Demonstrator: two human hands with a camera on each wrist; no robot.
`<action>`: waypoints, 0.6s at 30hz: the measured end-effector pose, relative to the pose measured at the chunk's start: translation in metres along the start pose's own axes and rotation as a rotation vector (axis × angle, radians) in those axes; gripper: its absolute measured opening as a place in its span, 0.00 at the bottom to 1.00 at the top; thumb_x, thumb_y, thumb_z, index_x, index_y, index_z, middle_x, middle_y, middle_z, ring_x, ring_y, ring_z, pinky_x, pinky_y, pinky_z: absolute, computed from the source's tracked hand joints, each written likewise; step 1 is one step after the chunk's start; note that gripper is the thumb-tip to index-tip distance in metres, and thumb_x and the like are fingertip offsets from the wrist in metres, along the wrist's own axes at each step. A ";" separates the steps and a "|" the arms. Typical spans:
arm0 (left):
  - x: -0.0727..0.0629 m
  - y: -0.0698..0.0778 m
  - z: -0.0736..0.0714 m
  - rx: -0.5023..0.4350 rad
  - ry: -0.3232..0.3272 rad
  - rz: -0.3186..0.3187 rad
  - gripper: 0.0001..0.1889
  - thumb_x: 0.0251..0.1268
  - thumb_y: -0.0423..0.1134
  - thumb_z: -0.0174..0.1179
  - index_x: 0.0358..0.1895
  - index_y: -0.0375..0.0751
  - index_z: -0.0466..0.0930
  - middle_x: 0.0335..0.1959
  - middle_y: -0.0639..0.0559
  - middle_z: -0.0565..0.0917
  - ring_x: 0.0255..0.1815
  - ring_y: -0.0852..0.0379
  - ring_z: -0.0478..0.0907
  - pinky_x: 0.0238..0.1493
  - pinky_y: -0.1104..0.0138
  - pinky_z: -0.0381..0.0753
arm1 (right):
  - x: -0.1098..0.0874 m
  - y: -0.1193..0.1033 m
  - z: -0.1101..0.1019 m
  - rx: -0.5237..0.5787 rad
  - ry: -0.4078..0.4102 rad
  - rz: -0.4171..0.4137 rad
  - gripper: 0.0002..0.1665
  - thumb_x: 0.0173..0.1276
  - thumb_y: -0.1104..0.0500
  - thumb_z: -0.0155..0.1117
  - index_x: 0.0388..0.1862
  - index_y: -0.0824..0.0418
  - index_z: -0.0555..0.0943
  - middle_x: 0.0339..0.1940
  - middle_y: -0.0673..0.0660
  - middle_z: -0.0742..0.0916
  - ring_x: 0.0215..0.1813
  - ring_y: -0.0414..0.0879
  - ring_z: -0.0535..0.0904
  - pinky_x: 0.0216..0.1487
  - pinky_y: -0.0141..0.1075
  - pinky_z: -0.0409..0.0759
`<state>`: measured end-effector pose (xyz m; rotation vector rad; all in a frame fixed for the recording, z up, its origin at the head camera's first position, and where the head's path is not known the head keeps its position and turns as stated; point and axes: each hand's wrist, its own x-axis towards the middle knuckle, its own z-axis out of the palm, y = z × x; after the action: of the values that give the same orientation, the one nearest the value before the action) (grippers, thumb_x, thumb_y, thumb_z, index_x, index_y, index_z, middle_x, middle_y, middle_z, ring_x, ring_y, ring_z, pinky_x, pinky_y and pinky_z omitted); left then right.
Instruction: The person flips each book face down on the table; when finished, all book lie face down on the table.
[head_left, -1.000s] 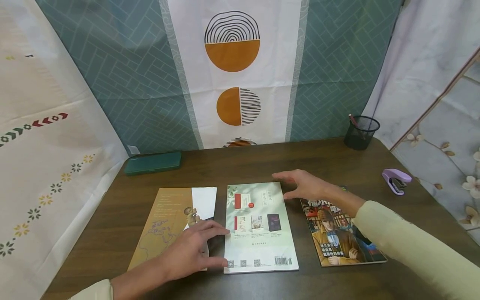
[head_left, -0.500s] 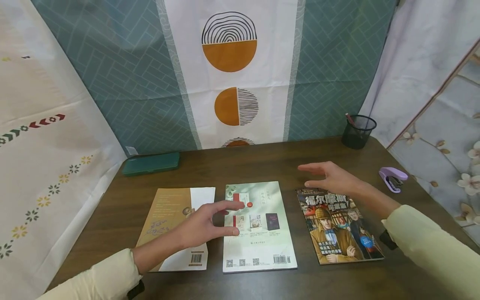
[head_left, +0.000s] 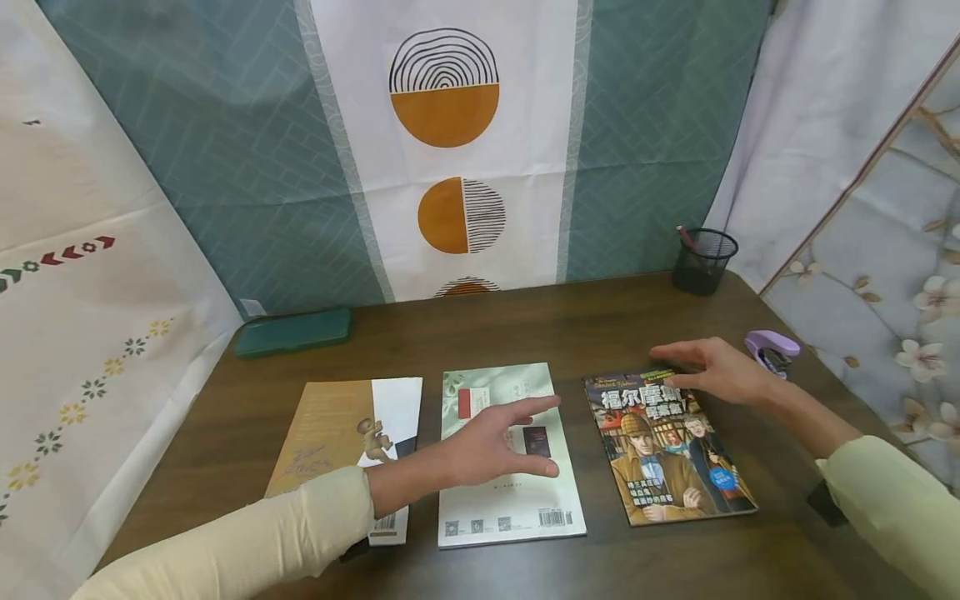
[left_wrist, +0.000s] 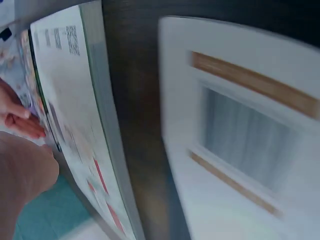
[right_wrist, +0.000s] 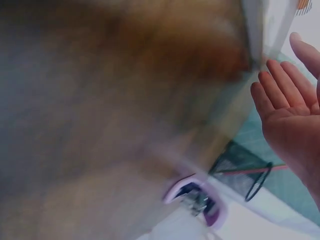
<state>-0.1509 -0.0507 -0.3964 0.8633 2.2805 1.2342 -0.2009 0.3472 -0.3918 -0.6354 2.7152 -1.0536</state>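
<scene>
Three booklets lie in a row on the dark wooden table (head_left: pixel 517 325). A tan-and-white book (head_left: pixel 330 433) is on the left, with the left forearm and sleeve across its lower part. Over the pale green magazine (head_left: pixel 510 508) in the middle, the left hand (head_left: pixel 487 450) hovers with thumb and fingers spread, holding nothing. The comic-style magazine (head_left: pixel 667 467) with a detective on its cover lies on the right. At its top right corner is the right hand (head_left: pixel 716 371), fingers extended and thumb apart, gripping nothing.
A purple stapler (head_left: pixel 771 350) sits just beyond the right hand. The black mesh pen cup (head_left: pixel 703 262) stands at the back right corner, a red pencil in it. A green case (head_left: pixel 292 332) lies at the back left. Patterned cloths hang around the table.
Both hands have moved right: the left from the pale magazine's left edge to over its middle, the right from that magazine's top right corner to the detective magazine. The booklets stay in place.
</scene>
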 end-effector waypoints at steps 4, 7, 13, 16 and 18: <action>0.011 0.006 0.019 0.058 -0.027 0.024 0.46 0.63 0.52 0.78 0.83 0.50 0.66 0.78 0.60 0.73 0.74 0.55 0.73 0.69 0.61 0.75 | -0.007 0.009 -0.001 -0.010 0.015 0.013 0.33 0.75 0.62 0.71 0.73 0.75 0.74 0.70 0.75 0.79 0.73 0.74 0.72 0.64 0.64 0.76; 0.018 0.011 0.033 0.128 -0.040 0.050 0.46 0.64 0.53 0.77 0.83 0.50 0.66 0.78 0.58 0.73 0.74 0.60 0.72 0.70 0.65 0.75 | -0.010 0.012 -0.001 -0.005 0.009 0.026 0.34 0.75 0.62 0.71 0.73 0.75 0.74 0.71 0.75 0.78 0.73 0.75 0.72 0.64 0.65 0.76; 0.027 0.020 0.057 0.328 -0.068 0.093 0.49 0.64 0.61 0.74 0.85 0.51 0.62 0.78 0.56 0.71 0.73 0.61 0.73 0.68 0.66 0.76 | -0.013 0.017 0.001 -0.016 0.012 0.032 0.34 0.74 0.61 0.73 0.73 0.74 0.74 0.71 0.75 0.78 0.72 0.76 0.72 0.65 0.66 0.75; 0.029 0.026 0.069 0.446 -0.073 0.108 0.51 0.65 0.65 0.72 0.84 0.46 0.62 0.82 0.53 0.65 0.76 0.58 0.70 0.69 0.66 0.76 | -0.015 0.019 0.003 -0.027 0.028 0.034 0.34 0.73 0.61 0.74 0.73 0.73 0.75 0.70 0.76 0.79 0.70 0.77 0.73 0.64 0.67 0.76; 0.029 0.030 0.077 0.526 -0.071 0.108 0.51 0.64 0.68 0.70 0.83 0.44 0.63 0.84 0.50 0.62 0.77 0.56 0.69 0.69 0.65 0.76 | -0.016 0.020 0.003 -0.035 0.041 0.037 0.34 0.72 0.61 0.75 0.72 0.72 0.76 0.70 0.75 0.79 0.70 0.77 0.74 0.63 0.67 0.76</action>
<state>-0.1158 0.0280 -0.4130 1.1969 2.5666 0.6245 -0.1923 0.3657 -0.4080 -0.5732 2.7748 -1.0239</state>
